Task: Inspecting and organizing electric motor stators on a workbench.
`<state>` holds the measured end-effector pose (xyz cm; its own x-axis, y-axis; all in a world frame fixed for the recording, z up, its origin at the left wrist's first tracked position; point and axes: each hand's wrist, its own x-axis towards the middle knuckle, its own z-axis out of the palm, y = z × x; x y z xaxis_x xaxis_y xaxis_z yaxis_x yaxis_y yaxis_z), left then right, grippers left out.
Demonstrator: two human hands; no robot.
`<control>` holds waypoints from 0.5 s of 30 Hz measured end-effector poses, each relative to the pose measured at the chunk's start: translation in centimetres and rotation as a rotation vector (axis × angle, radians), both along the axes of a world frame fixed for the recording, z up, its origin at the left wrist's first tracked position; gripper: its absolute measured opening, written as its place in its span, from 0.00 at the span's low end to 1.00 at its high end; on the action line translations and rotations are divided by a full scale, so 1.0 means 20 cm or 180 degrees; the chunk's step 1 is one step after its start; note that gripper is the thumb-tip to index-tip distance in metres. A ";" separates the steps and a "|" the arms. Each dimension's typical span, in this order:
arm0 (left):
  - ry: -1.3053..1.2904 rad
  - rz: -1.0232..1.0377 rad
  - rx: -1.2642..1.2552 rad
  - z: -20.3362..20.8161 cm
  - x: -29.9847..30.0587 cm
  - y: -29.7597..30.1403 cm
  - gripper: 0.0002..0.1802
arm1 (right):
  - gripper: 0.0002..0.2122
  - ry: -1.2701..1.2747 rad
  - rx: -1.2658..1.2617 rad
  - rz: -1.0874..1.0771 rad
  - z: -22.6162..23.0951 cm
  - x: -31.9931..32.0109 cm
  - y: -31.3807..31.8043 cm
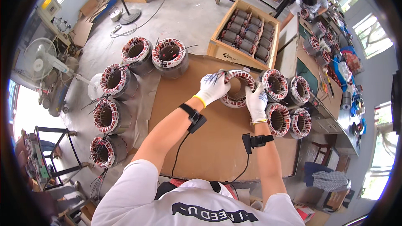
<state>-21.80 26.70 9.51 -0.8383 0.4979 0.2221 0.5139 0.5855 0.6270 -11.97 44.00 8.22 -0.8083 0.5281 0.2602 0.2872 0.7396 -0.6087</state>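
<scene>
A motor stator, a ring with white-and-red laced windings, stands on the brown cardboard-covered table in front of me. My left hand, in a white glove with a yellow cuff, is closed at its upper left rim, with dark lead wires by the fingers. At the right rim my gloved right hand has its fingers hooked over the edge. Through the stator's bore the brown board shows. Just right of my right hand, more stators stand close together in two short rows.
Several grey stators with trailing leads curve along the left. A wooden crate packed with stators stands beyond the table. At the far right a person works at a cluttered bench. A white fan stands at left.
</scene>
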 end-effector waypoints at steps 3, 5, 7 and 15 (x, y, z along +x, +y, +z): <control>-0.0409 0.0229 -0.0229 0.04 -0.11 0.06 0.16 | 0.22 -0.0315 0.0837 0.0162 0.03 -0.03 -0.01; -0.0698 0.0244 -0.0495 0.06 -0.20 0.08 0.21 | 0.24 -0.0373 0.1688 0.0219 0.14 -0.01 -0.15; -0.0917 0.0302 -0.0500 0.05 -0.27 0.15 0.23 | 0.28 -0.0276 0.1907 0.0872 0.14 -0.01 -0.23; 0.1440 0.0790 -0.0515 0.05 -0.33 -0.40 0.24 | 0.41 -0.0727 0.1829 0.0886 0.10 -0.05 -0.34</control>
